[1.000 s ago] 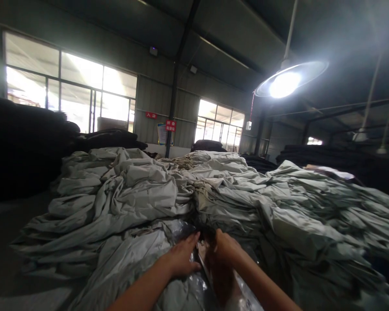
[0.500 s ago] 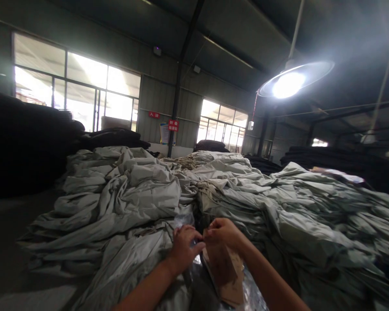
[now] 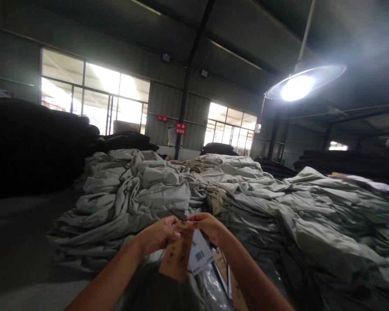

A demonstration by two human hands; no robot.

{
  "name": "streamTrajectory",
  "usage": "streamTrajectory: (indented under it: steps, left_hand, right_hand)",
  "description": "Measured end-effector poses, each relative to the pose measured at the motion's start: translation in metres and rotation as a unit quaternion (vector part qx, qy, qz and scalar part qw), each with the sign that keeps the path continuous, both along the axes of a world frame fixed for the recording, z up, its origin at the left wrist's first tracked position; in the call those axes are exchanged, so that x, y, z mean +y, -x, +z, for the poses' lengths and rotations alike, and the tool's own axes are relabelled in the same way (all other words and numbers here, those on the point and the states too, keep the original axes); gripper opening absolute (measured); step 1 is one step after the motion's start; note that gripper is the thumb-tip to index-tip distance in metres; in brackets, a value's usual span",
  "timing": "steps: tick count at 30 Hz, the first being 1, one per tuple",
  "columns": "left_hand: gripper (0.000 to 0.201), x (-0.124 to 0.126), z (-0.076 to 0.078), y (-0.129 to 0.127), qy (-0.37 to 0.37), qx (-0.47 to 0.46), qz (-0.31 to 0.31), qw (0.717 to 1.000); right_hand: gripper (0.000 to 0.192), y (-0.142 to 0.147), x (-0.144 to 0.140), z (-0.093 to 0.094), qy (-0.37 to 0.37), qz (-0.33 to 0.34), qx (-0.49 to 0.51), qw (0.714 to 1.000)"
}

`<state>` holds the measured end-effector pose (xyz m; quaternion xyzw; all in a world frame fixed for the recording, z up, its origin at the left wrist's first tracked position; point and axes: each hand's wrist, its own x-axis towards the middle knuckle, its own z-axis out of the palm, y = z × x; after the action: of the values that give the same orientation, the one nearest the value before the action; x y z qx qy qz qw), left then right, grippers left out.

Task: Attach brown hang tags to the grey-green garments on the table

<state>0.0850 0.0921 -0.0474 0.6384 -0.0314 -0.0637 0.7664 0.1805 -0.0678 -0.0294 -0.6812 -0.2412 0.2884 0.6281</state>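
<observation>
Brown tag [image 3: 176,258] and white label [image 3: 199,255], now lifted clear of the grey cloth [image 3: 142,190], are pinched at the top between fingers of left hand [image 3: 158,235] and right hand [image 3: 207,226]

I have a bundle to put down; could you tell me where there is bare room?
The grey floor left of the pale fabric heap, before the dark stacks, is bare. The heap itself is crowded, right up to both hands holding the tags.
</observation>
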Motion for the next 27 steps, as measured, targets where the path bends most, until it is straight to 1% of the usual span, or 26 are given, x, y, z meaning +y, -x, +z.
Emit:
streamTrajectory:
  steps: [3, 5, 6, 8, 10, 11, 12, 14, 16, 18, 20, 22, 24, 25, 26, 27]
  left_hand:
    - [0.041, 0.016, -0.003, 0.008, -0.024, 0.011, -0.005, 1.0]
    - [0.035, 0.023, -0.007, 0.008, -0.069, 0.019, 0.011, 0.997]
    - [0.031, 0.025, -0.009, 0.006, -0.104, 0.023, 0.031, 0.994]
    - [0.025, 0.031, -0.014, 0.001, -0.194, 0.021, 0.103, 0.975]
    - [0.023, 0.038, -0.019, -0.005, -0.288, -0.003, 0.192, 0.938]
    - [0.019, 0.042, -0.023, -0.007, -0.334, -0.023, 0.225, 0.915]
    - [0.014, 0.046, -0.027, -0.009, -0.38, -0.047, 0.245, 0.891]
    - [0.01, 0.053, -0.036, -0.013, -0.472, -0.086, 0.25, 0.841]
    - [0.018, 0.057, -0.044, -0.015, -0.543, -0.104, 0.244, 0.797]
    - [0.024, 0.058, -0.051, -0.015, -0.585, -0.109, 0.247, 0.765]
    - [0.024, 0.056, -0.053, -0.014, -0.613, -0.105, 0.247, 0.743]
    - [0.02, 0.053, -0.054, -0.014, -0.627, -0.092, 0.241, 0.735]
    - [0.016, 0.051, -0.056, -0.015, -0.619, -0.084, 0.242, 0.742]
    - [0.014, 0.05, -0.056, -0.016, -0.605, -0.089, 0.253, 0.75]
    - [0.012, 0.05, -0.058, -0.018, -0.579, -0.096, 0.271, 0.763]
    - [0.01, 0.051, -0.059, -0.02, -0.533, -0.099, 0.296, 0.787]
  right_hand:
    - [0.034, -0.002, 0.025, -0.012, 0.018, 0.008, -0.041, 0.999]
    - [0.027, -0.006, 0.042, -0.022, 0.022, -0.004, -0.093, 0.995]
    - [0.022, -0.008, 0.05, -0.027, 0.019, -0.016, -0.117, 0.993]
    - [0.015, -0.012, 0.063, -0.038, 0.006, -0.045, -0.15, 0.988]
    - [0.011, -0.016, 0.071, -0.048, -0.006, -0.077, -0.173, 0.982]
    - [0.009, -0.017, 0.073, -0.053, -0.012, -0.093, -0.185, 0.978]
    - [0.008, -0.018, 0.075, -0.058, -0.018, -0.109, -0.197, 0.974]
    - [0.012, -0.02, 0.074, -0.067, -0.032, -0.128, -0.221, 0.966]
    - [0.018, -0.021, 0.071, -0.075, -0.044, -0.128, -0.237, 0.962]
    - [0.022, -0.022, 0.067, -0.081, -0.058, -0.115, -0.248, 0.96]
    - [0.022, -0.023, 0.064, -0.085, -0.076, -0.101, -0.253, 0.959]
    - [0.02, -0.024, 0.063, -0.088, -0.093, -0.088, -0.245, 0.961]
    - [0.02, -0.024, 0.063, -0.09, -0.112, -0.08, -0.225, 0.965]
    - [0.019, -0.024, 0.064, -0.09, -0.121, -0.078, -0.213, 0.966]
    - [0.019, -0.024, 0.065, -0.091, -0.129, -0.076, -0.201, 0.968]
    - [0.018, -0.023, 0.066, -0.092, -0.135, -0.075, -0.192, 0.969]
